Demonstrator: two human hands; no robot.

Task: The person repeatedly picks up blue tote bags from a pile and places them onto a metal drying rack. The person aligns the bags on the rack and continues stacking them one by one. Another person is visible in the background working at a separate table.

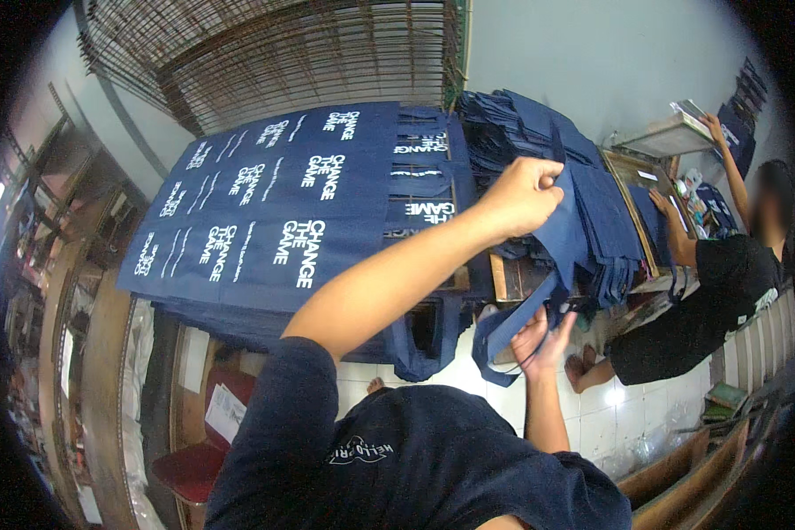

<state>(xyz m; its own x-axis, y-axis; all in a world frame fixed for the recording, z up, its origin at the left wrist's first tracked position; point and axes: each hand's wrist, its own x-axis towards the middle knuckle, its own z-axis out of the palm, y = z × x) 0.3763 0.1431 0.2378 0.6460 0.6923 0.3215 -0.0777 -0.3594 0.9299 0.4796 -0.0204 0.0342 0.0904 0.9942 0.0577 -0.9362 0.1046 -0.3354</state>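
Observation:
My left hand (pixel 528 199) is closed in a fist on the upper part of a dark blue fabric bag (pixel 558 243), above a stack of similar bags. Lower down, my right hand (pixel 543 343) has its palm turned up and loosely holds the bag's hanging strap (pixel 512 331), the thumb standing apart. Part of the right fingers is hidden by the cloth. To the left lie wide printed blue fabric panels (pixel 265 203) with white lettering, stacked in a thick pile. Between them and the held bag are more printed bags (pixel 424 181) with handles.
A rusty wire rack (pixel 283 62) leans behind the pile. At the right, a co-worker (pixel 707 309) in black stands by a framed screen (pixel 632 212), one arm raised to a shelf (pixel 667 137). A red chair (pixel 190 468) is at lower left, wooden boards (pixel 680 468) at lower right.

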